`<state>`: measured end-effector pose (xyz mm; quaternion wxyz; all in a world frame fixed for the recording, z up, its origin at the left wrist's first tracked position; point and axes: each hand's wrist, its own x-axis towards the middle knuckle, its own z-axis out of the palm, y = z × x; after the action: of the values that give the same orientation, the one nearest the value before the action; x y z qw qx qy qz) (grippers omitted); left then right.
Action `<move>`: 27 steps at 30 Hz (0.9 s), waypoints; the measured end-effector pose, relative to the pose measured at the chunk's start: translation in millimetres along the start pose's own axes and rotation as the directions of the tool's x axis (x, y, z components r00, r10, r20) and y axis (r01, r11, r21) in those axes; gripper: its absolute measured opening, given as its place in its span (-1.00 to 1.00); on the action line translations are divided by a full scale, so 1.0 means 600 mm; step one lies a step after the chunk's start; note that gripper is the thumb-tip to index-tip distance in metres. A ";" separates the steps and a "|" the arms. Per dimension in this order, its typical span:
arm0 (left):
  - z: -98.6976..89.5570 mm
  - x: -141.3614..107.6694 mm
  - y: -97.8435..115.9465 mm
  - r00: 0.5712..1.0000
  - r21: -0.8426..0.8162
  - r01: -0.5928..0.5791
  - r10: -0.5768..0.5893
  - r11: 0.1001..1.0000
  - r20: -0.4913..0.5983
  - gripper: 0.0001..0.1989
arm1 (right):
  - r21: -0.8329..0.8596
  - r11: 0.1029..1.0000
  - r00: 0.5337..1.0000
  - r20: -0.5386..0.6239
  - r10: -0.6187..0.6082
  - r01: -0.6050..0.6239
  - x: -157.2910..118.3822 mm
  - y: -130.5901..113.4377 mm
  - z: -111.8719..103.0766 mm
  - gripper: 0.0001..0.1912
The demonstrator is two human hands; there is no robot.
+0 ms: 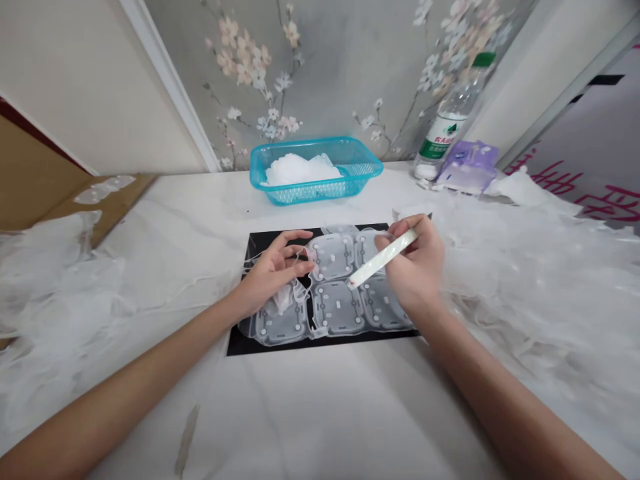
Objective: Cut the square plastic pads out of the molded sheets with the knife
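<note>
My right hand [417,267] grips a pale, pearly flat stick [383,259], its tip slanting down to the left over a translucent moulded sheet [340,305]. Rounded square panels with small white dots and slots make up this sheet, which lies on a black mat [245,343]. At the sheet's left side my left hand [275,270] has its fingers curled, with thumb and fingers round a thin clear strip of scrap [300,288]. More crumpled scrap hangs below that palm, partly covering the lower left panel. The right hand hides part of the sheet's right end.
A blue plastic basket [260,183] with white translucent pieces stands behind the mat. Piles of translucent sheets [540,267] lie at right and more sheets [55,293] at left. A water bottle [445,130] and a purple packet [470,167] stand at the back right.
</note>
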<state>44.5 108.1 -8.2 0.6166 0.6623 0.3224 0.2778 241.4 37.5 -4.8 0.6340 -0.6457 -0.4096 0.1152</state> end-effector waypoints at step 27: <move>0.008 0.013 -0.009 0.988 0.339 -0.033 0.081 0.940 -0.129 -0.67 | -0.098 0.991 0.996 -0.004 -0.094 0.093 0.001 -0.004 -0.007 -0.50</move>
<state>52.9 111.2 -14.3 0.4620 0.7456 0.3884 0.2824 243.9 34.6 -1.4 0.6080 -0.6565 -0.4421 0.0624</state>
